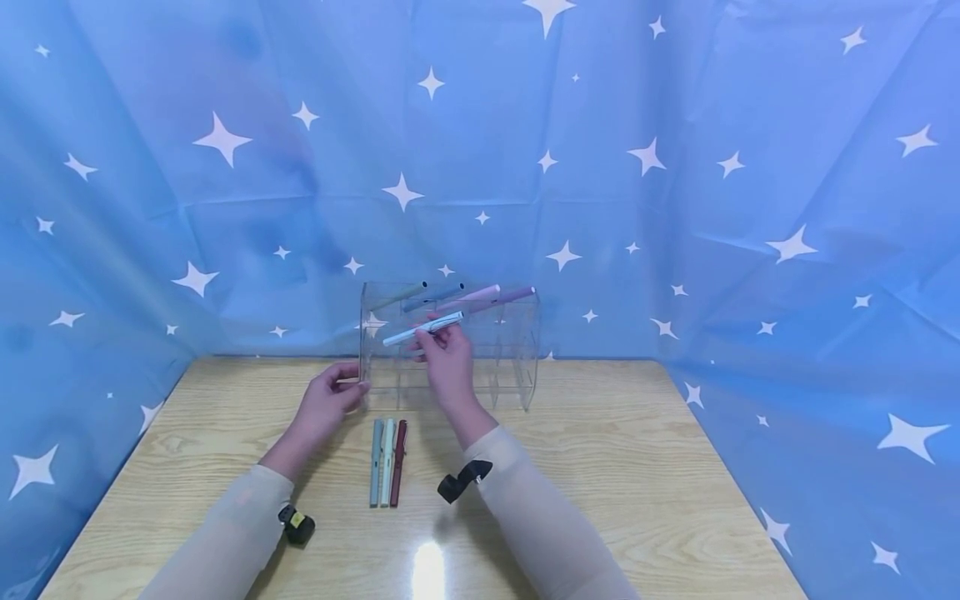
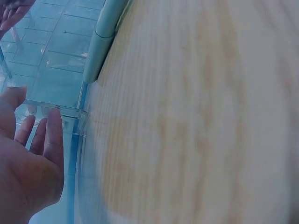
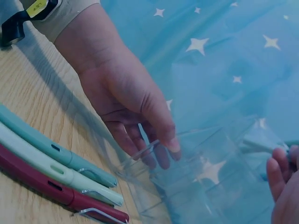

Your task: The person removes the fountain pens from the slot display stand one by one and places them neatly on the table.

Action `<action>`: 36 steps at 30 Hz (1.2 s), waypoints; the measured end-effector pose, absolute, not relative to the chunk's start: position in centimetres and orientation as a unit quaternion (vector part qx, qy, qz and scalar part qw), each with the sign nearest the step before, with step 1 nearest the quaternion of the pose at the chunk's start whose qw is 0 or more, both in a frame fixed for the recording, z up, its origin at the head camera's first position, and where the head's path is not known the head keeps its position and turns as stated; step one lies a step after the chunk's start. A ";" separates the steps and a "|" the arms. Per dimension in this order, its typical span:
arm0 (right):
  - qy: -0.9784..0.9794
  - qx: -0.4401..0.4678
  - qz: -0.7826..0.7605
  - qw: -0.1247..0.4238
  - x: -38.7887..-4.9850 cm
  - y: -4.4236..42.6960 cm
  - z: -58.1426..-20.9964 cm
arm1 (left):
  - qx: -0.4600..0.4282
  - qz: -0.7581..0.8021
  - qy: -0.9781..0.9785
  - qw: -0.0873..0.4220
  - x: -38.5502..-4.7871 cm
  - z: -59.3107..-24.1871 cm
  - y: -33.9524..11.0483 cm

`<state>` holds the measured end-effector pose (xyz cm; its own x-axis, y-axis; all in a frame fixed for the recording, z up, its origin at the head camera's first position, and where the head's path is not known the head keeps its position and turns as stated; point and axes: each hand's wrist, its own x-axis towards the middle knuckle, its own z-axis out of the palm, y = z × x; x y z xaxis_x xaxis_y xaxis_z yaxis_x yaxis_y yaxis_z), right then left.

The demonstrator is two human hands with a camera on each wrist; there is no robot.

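Note:
My right hand [image 1: 448, 358] pinches a pale blue fountain pen [image 1: 424, 328] between thumb and fingers, tilted in front of a clear acrylic pen rack [image 1: 517, 350]. Its clip end points up to the right. At the rack's left side panel, my left hand [image 1: 330, 400] touches the edge with thumb and fairly straight fingers; some fingertips show through the plastic in the right wrist view. Before the rack lie three capped fountain pens side by side: teal [image 3: 56, 148], pale green [image 3: 58, 169] and dark red [image 3: 56, 187]. The right wrist view catches only part of my right hand [image 3: 286, 186].
Along the rack's top lie a green pen [image 1: 408, 292], a blue pen [image 1: 435, 297], a pink pen [image 1: 480, 294] and a purple pen [image 1: 517, 294], slanting. A blue star-patterned curtain [image 1: 600, 108] hangs right behind the wooden table [image 1: 615, 467].

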<state>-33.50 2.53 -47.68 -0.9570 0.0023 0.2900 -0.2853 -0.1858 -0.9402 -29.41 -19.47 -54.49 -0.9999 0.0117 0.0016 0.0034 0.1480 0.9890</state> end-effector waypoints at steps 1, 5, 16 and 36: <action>-0.632 0.113 0.761 0.096 -33.5 2.7 -47.7 | 0.006 0.652 0.758 0.002 -29.4 -54.5 -19.5; -0.639 0.122 0.753 0.097 -33.2 3.3 -47.9 | 0.007 0.651 0.759 0.000 -29.4 -54.6 -19.5; -0.644 0.148 0.750 0.035 -31.5 4.2 -47.9 | 0.007 0.650 0.760 -0.002 -29.5 -54.8 -19.6; -0.727 0.172 0.664 0.000 -30.5 5.8 -49.0 | -0.003 0.657 0.754 -0.002 -29.4 -54.7 -19.4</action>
<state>-30.51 5.77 -49.00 -0.9411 -0.2500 0.2276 -0.2493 0.0585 -0.9667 -29.44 -19.39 -54.68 -1.0000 -0.0082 -0.0011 -0.0023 0.1379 0.9904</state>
